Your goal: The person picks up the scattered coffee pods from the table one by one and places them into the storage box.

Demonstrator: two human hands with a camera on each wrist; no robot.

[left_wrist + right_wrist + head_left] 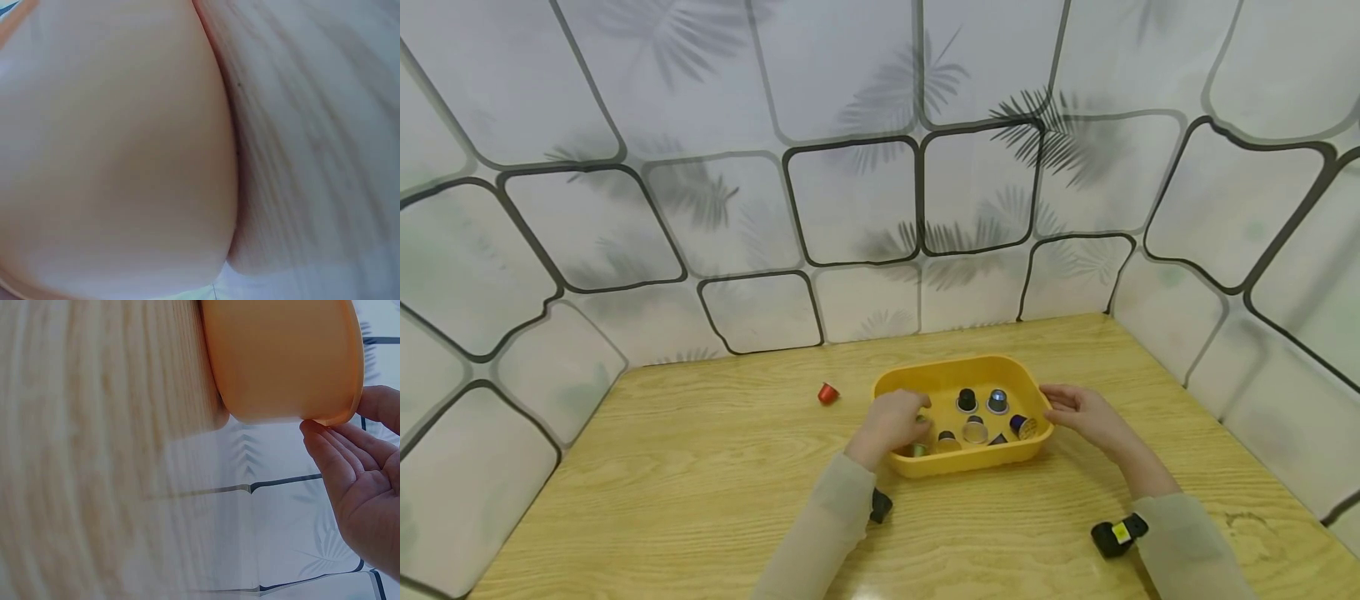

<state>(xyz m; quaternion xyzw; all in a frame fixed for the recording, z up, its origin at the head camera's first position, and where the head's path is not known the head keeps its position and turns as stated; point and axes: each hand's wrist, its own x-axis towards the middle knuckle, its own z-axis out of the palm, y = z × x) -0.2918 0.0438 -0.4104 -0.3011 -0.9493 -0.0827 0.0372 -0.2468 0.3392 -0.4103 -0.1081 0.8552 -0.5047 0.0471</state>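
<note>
A yellow plastic tray (pixel 955 462) sits on the wooden table with several coffee capsules inside, among them a black capsule (pixel 967 399), a blue-grey capsule (pixel 997 401) and a dark blue capsule (pixel 1022 427). My left hand (pixel 891 423) reaches over the tray's left rim, fingers bent down inside, close to a pale green capsule (pixel 919 450); I cannot tell whether it holds one. At the opposite end my right hand (pixel 1086 417) grips the rim. In the right wrist view its thumb lies at the rim and its fingers touch the outside just below.
One red capsule (pixel 827 393) lies on the table (pixel 715 467) left of the tray. Patterned cloth walls (pixel 865 200) enclose the table at the back and both sides. The tray's wall (pixel 125 156) fills much of the left wrist view.
</note>
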